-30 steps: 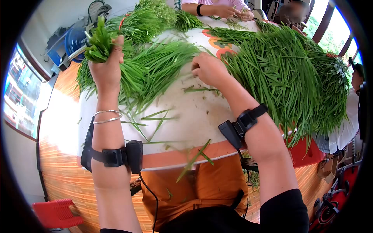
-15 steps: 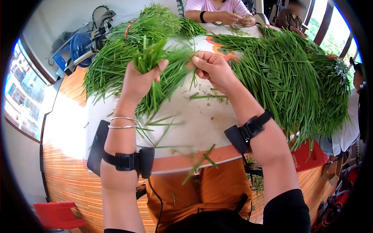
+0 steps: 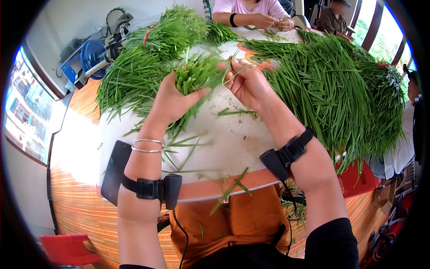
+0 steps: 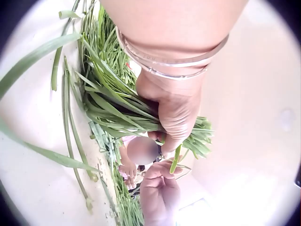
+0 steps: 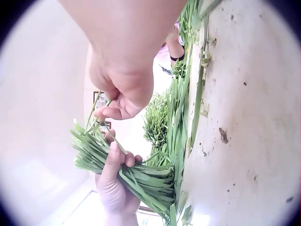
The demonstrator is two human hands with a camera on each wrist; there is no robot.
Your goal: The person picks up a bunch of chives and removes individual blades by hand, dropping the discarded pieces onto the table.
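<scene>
Hands worked close together, left (image 3: 172, 101) gripping a green bunch (image 5: 136, 174), right (image 3: 253, 87) pinching a blade (image 4: 176, 159) above the tabletop (image 3: 224, 139).

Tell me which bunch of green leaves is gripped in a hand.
The small bunch with left hand around it; the red-tied bunch behind it and wide pile at right lie on the table.

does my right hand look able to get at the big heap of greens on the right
Probably yes: nothing shows between the right hand and the heap beside it, though its fingers pinch thin blades.
</scene>
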